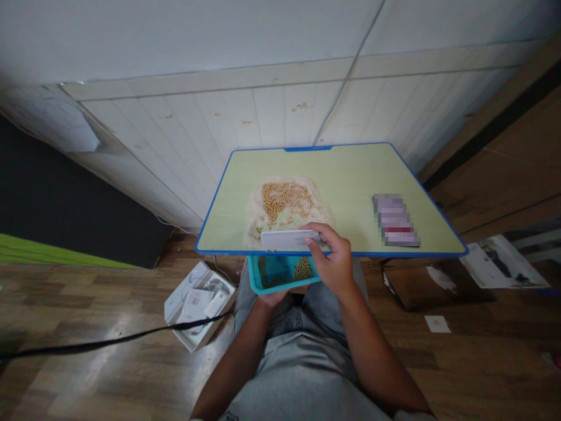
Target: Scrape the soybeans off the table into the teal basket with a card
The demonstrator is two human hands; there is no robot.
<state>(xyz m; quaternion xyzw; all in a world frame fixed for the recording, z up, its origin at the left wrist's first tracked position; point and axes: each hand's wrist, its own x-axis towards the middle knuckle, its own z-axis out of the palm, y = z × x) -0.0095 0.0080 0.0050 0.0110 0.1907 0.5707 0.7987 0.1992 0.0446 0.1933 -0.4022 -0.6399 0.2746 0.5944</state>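
Note:
My right hand (333, 251) grips a flat white rectangular plate (284, 240) by its right end, on edge at the table's front rim. Behind it lies a pile of soybeans (280, 199) ringed by rice-like white grains (258, 204). A few beans rest by the plate's lower left edge. Below the rim, my left hand (274, 297) holds a teal plastic tray (272, 287) from underneath; most of its fingers are hidden under it. Inside the tray are more soybeans (302, 269), heaped toward the right and along the left.
The pale green table (350, 175) has a blue edge. A pixelated phone-like object (394, 219) lies at its right. On the floor stand an open white box (201, 304) at left and a cardboard box (421, 286) at right. A black strap (131, 336) crosses the left side.

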